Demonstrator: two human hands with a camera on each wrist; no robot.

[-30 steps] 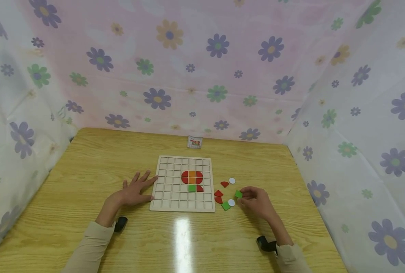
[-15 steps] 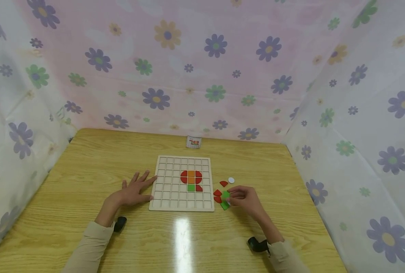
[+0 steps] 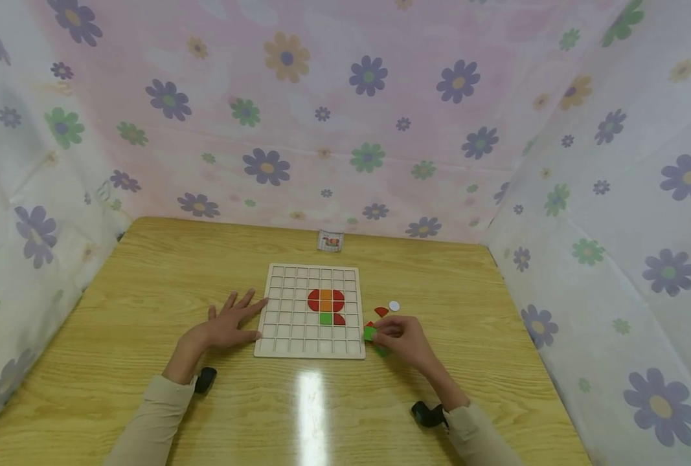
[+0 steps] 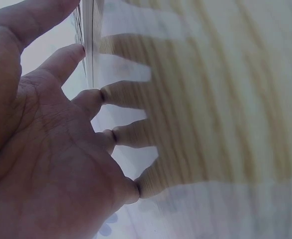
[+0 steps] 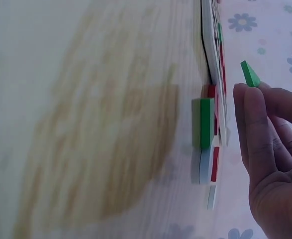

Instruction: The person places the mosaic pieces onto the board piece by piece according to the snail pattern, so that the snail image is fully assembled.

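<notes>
My right hand [image 3: 405,340] pinches a green square tile [image 3: 370,334] between thumb and fingertips, near the right edge of a wooden grid board [image 3: 287,349]. In the right wrist view the pinched tile [image 5: 250,74] is raised off the table, with the loose pieces standing apart from it. My left hand [image 3: 226,327] lies with fingers spread, its thumb and index fingertip at the board's left edge; the left wrist view shows the fingertips on the table. Set in the board are red quarter-round pieces [image 3: 313,300], orange squares [image 3: 326,300] and a green square [image 3: 326,318].
Right of the board lie loose pieces: a white disc [image 3: 394,306], a red quarter-round piece [image 3: 381,312] and others partly hidden under my right hand. A small picture card [image 3: 330,241] lies behind the board. Flowered cloth [image 3: 368,158] hangs around the wooden table [image 3: 217,414].
My right hand has moved left with the green tile, from beyond the loose pieces to the board's right edge. My left hand has stayed at the board's left edge.
</notes>
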